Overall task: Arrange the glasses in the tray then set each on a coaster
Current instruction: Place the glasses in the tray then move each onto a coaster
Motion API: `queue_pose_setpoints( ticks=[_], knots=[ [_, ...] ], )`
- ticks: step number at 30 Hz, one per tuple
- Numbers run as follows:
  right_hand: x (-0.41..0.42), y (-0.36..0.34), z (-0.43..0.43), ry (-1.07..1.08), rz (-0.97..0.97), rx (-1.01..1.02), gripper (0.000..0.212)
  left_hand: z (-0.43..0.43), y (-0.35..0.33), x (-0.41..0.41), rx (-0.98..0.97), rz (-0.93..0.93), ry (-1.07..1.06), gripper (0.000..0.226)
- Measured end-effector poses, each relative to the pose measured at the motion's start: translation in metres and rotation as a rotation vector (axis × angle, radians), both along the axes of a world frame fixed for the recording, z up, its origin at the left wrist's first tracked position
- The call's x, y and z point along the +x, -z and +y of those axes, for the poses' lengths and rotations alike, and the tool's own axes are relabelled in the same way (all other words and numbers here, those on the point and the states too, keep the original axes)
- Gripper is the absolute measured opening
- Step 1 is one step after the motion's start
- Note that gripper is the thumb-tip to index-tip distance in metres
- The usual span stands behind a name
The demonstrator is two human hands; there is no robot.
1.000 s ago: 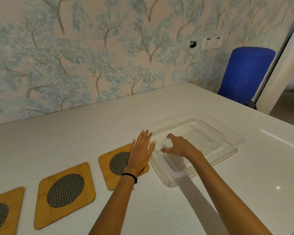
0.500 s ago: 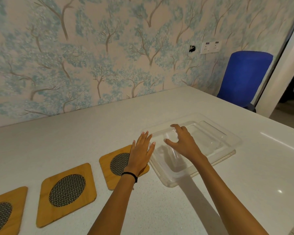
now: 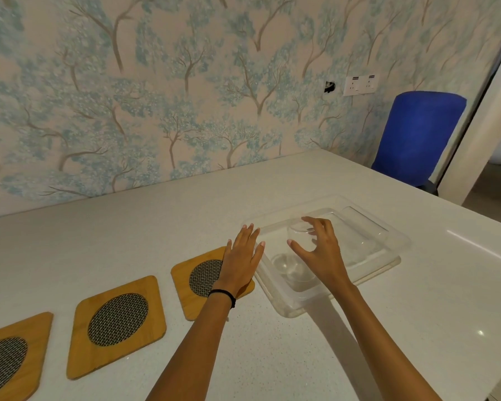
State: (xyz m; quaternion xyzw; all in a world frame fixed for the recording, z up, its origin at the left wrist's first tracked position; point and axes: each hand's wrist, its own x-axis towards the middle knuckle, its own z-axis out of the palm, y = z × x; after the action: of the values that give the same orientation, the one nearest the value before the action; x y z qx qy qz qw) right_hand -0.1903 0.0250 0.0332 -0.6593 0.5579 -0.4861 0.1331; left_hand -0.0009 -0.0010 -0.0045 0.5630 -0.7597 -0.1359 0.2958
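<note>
One camera sits on the person's head. It looks forward and down, close over the white table (image 3: pixel 359 357), and sees up to the tree wallpaper (image 3: pixel 185 96) behind it

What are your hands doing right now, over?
Left hand flat on nearest coaster. Right hand open around clear glass in tray. Nothing in the way.

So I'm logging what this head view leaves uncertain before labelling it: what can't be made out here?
- Clear glass in the transparent plastic tray: outline faint, clear on clear; right hand covers part.
- Number of glasses: cannot tell.
- Right hand's grip: contact unclear.
- Leftmost square wooden coaster: cut by the frame edge.
- Nearest coaster: partly under the left hand.
</note>
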Motion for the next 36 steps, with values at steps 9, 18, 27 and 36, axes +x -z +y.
queue_pose_setpoints(
  ticks=[9, 18, 27, 36],
  knots=[
    [-0.003, 0.006, 0.000, -0.060, -0.024, -0.013, 0.061, 0.000, 0.000, 0.000, -0.001, -0.010, 0.000, 0.048],
    [-0.006, 0.011, -0.001, -0.104, -0.019, -0.004, 0.062, 0.001, -0.001, 0.001, -0.002, -0.019, -0.002, 0.048],
    [-0.036, 0.007, -0.002, -0.174, 0.105, -0.012, 0.055, 0.002, -0.001, -0.001, -0.011, -0.014, -0.010, 0.048],
    [-0.119, 0.009, -0.013, 0.106, 0.070, -0.036, 0.030, 0.004, -0.002, -0.004, 0.000, 0.031, -0.057, 0.047]
  ],
)
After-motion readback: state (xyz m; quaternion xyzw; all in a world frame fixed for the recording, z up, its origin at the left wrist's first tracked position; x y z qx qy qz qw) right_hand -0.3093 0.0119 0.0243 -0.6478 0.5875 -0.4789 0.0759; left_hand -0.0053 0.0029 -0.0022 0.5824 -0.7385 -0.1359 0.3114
